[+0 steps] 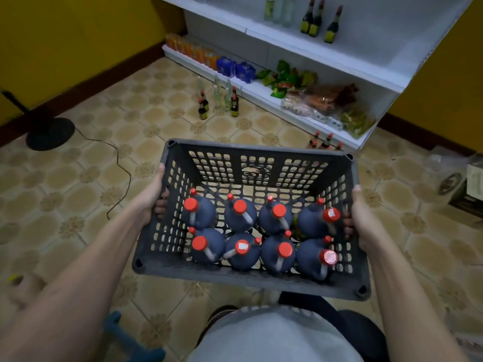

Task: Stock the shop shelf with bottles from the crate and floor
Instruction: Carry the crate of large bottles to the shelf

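Crate (251, 279): dark perforated plastic, carried at waist height in front of the body, clear of the floor, roughly level.
Left hand (154, 198): grip clenched on the crate's left wall, fingers hooked through the side holes, thumb over the rim.
Right hand (362, 218): grip clenched on the right wall the same way, fingertips showing inside.
Load: eight dark jugs (257, 232) with red caps, two rows of four, all crowded into the near half; far half bare.
Handling judgement: weight sits toward the body, so keep the far edge from rising; walk slowly and hold both walls evenly, or the jugs may slide forward.
Floor ahead: tiled; a black cable (119, 163) runs on the left, worth stepping around.
Floor bottles (218, 100): small cluster standing just before the lowest shelf, a few more further right; set the crate down short of them.
Shelf (313, 52): white, middle tier mostly free, a few dark bottles (320, 20) already standing there.
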